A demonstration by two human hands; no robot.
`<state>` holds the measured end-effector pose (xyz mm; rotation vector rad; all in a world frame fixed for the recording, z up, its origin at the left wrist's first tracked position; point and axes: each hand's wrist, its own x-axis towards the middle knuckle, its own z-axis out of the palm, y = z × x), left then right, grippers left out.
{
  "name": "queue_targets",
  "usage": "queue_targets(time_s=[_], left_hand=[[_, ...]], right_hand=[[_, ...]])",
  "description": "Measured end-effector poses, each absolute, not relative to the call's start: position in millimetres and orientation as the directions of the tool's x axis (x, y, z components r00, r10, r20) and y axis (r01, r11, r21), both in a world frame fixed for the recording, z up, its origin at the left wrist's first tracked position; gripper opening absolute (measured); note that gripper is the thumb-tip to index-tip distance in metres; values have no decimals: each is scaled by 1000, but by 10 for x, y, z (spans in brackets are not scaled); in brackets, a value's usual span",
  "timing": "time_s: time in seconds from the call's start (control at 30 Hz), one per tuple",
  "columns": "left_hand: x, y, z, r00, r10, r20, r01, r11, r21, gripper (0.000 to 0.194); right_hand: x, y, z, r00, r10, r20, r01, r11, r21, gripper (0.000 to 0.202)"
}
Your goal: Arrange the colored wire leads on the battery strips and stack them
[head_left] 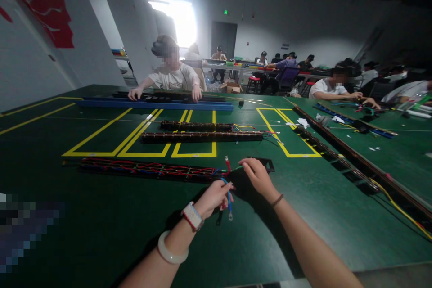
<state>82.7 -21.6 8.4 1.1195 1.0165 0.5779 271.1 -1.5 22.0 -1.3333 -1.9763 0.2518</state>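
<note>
A long black strip (148, 171) with red, blue and green wires along it lies across the green table, its wire ends bunched at the right. My left hand (214, 198) is closed around a blue wire (230, 207) whose ring terminal hangs below the fingers. A red wire (227, 165) with a metal terminal sticks up beyond that hand. At the strip's right end my right hand (258, 174) pinches a thin green wire (238, 168) between thumb and fingers. Just past the right hand lies a black flat piece (269, 164), partly covered by it.
Two more wired strips (202, 136) lie farther back, among yellow tape outlines (194, 155). Long strips (340, 159) with a yellow wire run diagonally on the right. Across the table a person (173, 69) handles a dark strip by a blue channel (155, 105); others sit at the right.
</note>
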Motion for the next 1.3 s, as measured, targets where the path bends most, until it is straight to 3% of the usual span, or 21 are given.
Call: queue_targets(time_s=[0.23,0.5,0.57,0.67,0.73,0.8,0.87,0.97,1.1,1.2,1.3], left_hand=[[610,-79,233,480,824,-301,543,-9,840,38],[557,-78,313,458,845,-276,561,-34,827,49],[493,-86,372,374,912,-170,570,-82,818,51],[313,-107,471,239,966,99,646,-234,726,48],[146,-112,506,181,933,310,710,-342,616,41],[-56,-97,494,199,892,406,765,-400,505,36],[-286,-61,433,241,875,419,829,-411,381,37],[-651,10,289,245,892,380,908,-348,232,53],[-1054,103,114,295,890,347,933,-347,97,66],[-1229,194,58,371,866,336,913,-405,35,72],[-1298,331,61,458,814,357,876,-481,-26,71]], right_hand=[[2766,-4,66,-257,841,477,786,469,-403,26],[2697,-55,37,-248,723,645,789,537,-298,18],[2649,-129,69,-252,645,721,782,575,-241,17],[2484,-248,154,-418,459,784,706,708,-38,18],[2315,-298,223,-580,328,745,607,784,127,25],[2141,-302,281,-703,284,652,537,813,224,37],[2008,-255,306,-744,356,565,570,780,258,47],[1932,-128,278,-688,548,477,715,627,311,50],[1978,15,212,-571,736,364,814,453,363,36],[2036,68,201,-503,795,340,852,389,350,20],[2135,126,214,-424,828,366,896,326,301,16]])
